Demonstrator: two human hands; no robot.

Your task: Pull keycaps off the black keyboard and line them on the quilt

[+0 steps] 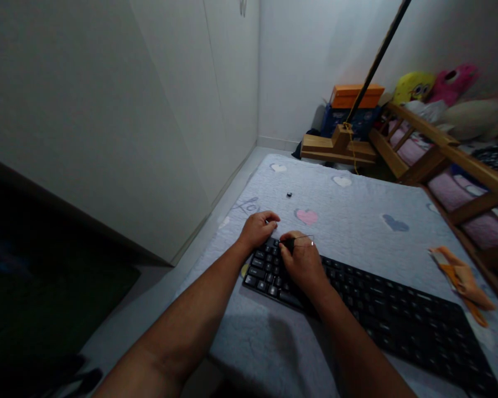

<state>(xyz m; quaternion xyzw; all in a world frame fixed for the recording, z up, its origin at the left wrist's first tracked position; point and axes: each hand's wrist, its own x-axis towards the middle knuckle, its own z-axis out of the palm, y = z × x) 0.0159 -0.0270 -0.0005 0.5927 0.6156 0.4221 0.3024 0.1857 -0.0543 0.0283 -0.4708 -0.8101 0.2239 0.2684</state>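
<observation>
A black keyboard lies aslant on the light-blue heart-patterned cloth. At its far left corner is my left hand, thumb and fingertips drawn together; anything between them is too small to make out. My right hand rests over the left part of the keys, its fingers closed on a wire keycap puller. The puller's thin wire end sticks out to the right over the back of that hand. Beyond both hands, a small black keycap-like piece lies on the cloth.
An orange-handled tool lies on the cloth right of the keyboard. White cabinet doors rise along the left. At the back stand a wooden base with a dark pole and an orange box. A wooden bed rail borders the right.
</observation>
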